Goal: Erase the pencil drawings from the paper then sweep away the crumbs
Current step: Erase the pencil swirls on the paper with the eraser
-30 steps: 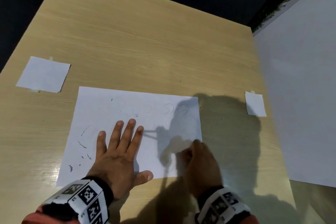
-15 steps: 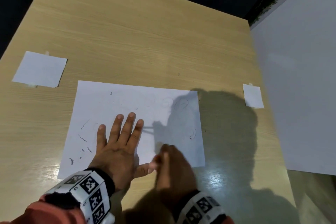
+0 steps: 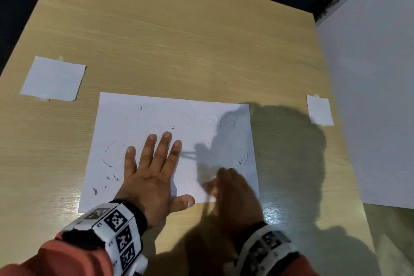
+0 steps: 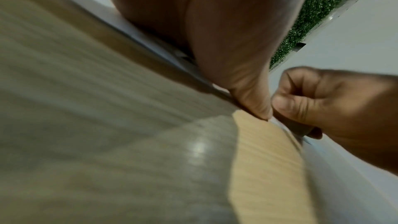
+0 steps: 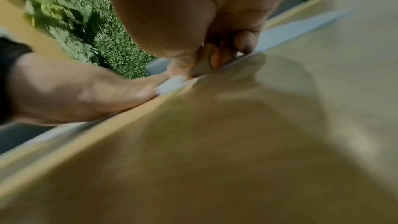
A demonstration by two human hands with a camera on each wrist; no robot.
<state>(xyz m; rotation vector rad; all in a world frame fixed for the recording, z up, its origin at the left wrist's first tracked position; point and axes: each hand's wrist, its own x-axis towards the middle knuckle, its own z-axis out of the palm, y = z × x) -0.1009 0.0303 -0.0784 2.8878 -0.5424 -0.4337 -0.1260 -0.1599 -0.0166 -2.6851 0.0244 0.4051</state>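
Observation:
A white paper sheet (image 3: 156, 114) lies on the wooden table (image 3: 179, 40). Faint pencil spirals (image 3: 228, 121) remain near its far right corner, with a small pencil mark (image 3: 243, 157) by the right edge. Dark eraser crumbs (image 3: 107, 163) are scattered over its left part. My left hand (image 3: 156, 159) presses flat on the sheet, fingers straight and thumb (image 4: 254, 106) at the near edge. My right hand (image 3: 235, 195), blurred by motion, is curled at the sheet's near right part. In the right wrist view it pinches a small orange and pale eraser (image 5: 213, 62) against the paper.
One small white paper square (image 3: 53, 78) is taped to the table at the left, a smaller one (image 3: 319, 110) at the right. A large white board (image 3: 369, 96) borders the table's right side. Beyond the far edge it is dark, with green foliage (image 5: 86, 31).
My right hand slid left along the sheet's near edge up to my left thumb, then back to the right. The left hand stayed flat on the paper.

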